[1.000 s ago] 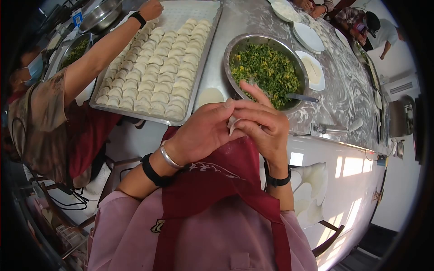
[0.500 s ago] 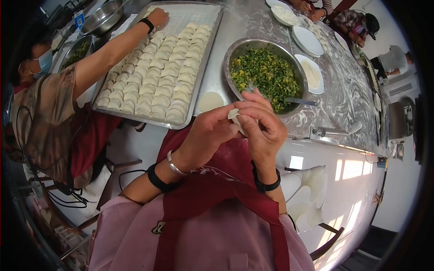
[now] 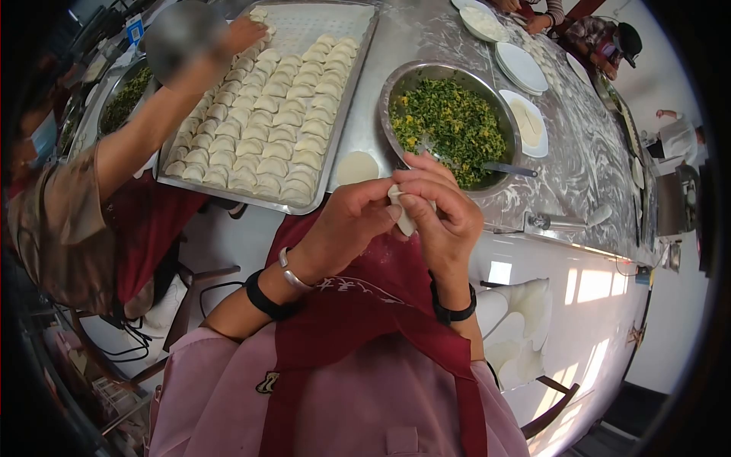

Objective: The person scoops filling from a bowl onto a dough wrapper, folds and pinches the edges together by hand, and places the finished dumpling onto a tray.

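Between my two hands, just in front of the table edge, is a pale dumpling (image 3: 405, 218), partly hidden by fingers. My left hand (image 3: 358, 217) pinches its left side with thumb and forefinger. The fingers of my right hand (image 3: 444, 206) close on its other side, thumb on the dough. Beyond them stands a steel bowl (image 3: 390, 122) of chopped green and yellow filling (image 3: 449, 126), with a spoon (image 3: 512, 169) resting in it. A round flat wrapper (image 3: 356, 168) lies on the table left of the bowl. Left of that, a metal tray (image 3: 324, 179) holds rows of folded dumplings (image 3: 263, 129).
At left, a co-worker's hand (image 3: 247, 34) reaches over the tray's far corner. White plates (image 3: 521, 67) and a plate with wrappers (image 3: 525, 122) stand right of the bowl on the floury steel table (image 3: 575, 145). A chair with a white seat (image 3: 518, 327) is at my right.
The co-worker at left has leaned and drawn the arm back a little from the tray, leaving a dumpling at its far corner. More of my dumpling shows between my hands.
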The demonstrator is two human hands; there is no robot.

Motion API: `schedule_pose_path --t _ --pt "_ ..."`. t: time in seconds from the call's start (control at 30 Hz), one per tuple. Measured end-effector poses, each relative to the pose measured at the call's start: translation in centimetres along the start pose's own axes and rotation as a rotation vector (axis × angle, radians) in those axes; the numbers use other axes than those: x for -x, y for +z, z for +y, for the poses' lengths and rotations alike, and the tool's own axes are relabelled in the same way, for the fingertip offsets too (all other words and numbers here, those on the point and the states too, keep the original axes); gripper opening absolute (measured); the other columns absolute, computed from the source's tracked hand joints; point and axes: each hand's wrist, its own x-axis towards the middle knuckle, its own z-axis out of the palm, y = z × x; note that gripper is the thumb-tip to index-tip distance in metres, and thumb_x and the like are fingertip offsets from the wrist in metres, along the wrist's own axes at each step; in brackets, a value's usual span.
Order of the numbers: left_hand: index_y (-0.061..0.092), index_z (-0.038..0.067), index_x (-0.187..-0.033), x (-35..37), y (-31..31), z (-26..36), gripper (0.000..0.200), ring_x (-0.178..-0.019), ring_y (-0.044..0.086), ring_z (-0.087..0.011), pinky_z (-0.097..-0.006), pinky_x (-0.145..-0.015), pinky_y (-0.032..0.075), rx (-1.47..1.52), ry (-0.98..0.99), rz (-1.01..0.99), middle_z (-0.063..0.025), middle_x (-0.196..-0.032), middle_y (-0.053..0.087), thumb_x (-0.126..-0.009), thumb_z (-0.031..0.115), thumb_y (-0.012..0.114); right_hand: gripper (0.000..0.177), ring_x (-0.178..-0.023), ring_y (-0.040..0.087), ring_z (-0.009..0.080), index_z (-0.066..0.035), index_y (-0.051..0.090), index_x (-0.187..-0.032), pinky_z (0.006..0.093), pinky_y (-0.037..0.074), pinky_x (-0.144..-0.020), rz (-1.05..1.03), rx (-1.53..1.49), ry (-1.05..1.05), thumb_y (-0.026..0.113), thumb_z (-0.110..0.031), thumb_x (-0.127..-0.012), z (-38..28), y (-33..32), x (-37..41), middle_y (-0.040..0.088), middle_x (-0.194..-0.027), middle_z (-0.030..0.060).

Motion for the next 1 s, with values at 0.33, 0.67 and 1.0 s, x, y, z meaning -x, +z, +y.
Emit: schedule_pose_path --t 0.33,0.67,1.0 --pt "0.065 -0.001 -0.114 0.0 -0.1 0.1 0.020 -0.085 0.058 -0.0053 -0.0236 -0.077 0.050 -0.016 -0.035 0.012 -0.0006 -0.095 0.066 -0.097 0.007 0.058 0.012 -0.114 0.066 0.0320 -0.001 0.073 -0.090 0.0488 0.047 -0.106 -0.070 0.014 -0.021 0.075 -0.001 -0.079 -0.1 -0.1 0.0 0.075 -0.099 0.0106" --pt "0.063 -0.004 -0.115 0.0 -0.3 0.5 0.024 -0.085 0.066 -0.0109 -0.0266 -0.077 0.052 -0.035 0.006 -0.024 -0.0042 -0.094 0.068 -0.092 -0.001 0.054 0.011 -0.118 0.065 0.0313 -0.001 0.075 -0.092 0.0432 0.048 -0.103 -0.131 -0.034 0.087 0.073 -0.004 -0.082 -1.0 -0.2 -0.5 0.075 -0.103 0.0106" --pt "0.059 -0.006 -0.114 0.1 -0.8 -0.1 0.020 -0.089 0.070 -0.0157 -0.0281 -0.080 0.057 0.071 0.006 -0.036 -0.0092 -0.100 0.067 -0.097 0.003 0.055 0.021 -0.126 0.059 0.0310 0.000 0.076 -0.102 0.0428 0.045 -0.106 -0.096 -0.153 0.185 0.074 -0.003 -0.081 -1.7 0.5 -0.5 0.074 -0.113 0.0123"
